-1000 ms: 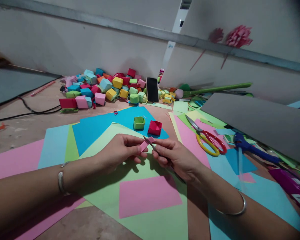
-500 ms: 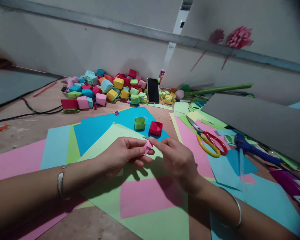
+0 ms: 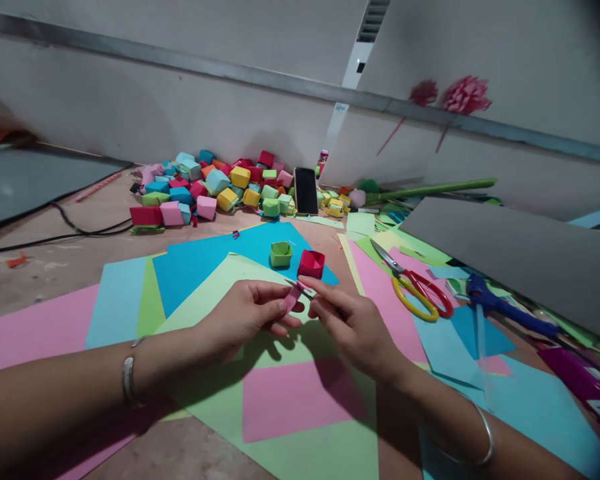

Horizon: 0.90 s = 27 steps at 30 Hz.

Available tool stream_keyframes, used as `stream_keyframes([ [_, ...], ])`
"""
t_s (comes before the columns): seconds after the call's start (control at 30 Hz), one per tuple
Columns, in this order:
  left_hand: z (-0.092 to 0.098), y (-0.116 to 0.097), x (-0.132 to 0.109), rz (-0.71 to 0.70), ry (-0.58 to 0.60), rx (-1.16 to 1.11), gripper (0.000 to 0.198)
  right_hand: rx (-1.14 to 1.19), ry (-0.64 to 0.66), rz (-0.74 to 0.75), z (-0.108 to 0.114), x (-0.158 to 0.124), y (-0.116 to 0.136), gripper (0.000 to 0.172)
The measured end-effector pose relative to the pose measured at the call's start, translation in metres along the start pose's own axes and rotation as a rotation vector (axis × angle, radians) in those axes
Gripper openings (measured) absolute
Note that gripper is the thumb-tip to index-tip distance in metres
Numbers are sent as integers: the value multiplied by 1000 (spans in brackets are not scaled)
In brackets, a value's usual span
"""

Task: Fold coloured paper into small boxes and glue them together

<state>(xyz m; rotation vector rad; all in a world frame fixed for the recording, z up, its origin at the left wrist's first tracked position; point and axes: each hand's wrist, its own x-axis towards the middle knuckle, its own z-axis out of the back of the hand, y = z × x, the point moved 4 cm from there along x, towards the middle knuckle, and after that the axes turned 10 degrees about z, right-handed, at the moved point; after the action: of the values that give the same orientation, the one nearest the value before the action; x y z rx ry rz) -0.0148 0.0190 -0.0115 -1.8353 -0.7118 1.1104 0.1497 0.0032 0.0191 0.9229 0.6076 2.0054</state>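
Holding pink strip point(image 3: 293, 299) in left hand point(image 3: 246, 308) against dark pointed tool point(image 3: 307, 295) in right hand point(image 3: 359, 331), near far edge of green sheet point(image 3: 325, 453); apparently shaping, needing steady pressure next.

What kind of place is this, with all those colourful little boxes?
It looks like a paper-craft worktable, though I can't tell whether at home or in a workshop. The clues: a heap of little paper boxes, scissors with red and yellow handles, and coloured paper sheets.
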Motion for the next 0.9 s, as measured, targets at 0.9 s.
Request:
stream_keyframes([
  [0.9, 1, -2, 2, 19, -64, 110, 21, 939, 46, -642, -7, -5, -15, 30],
])
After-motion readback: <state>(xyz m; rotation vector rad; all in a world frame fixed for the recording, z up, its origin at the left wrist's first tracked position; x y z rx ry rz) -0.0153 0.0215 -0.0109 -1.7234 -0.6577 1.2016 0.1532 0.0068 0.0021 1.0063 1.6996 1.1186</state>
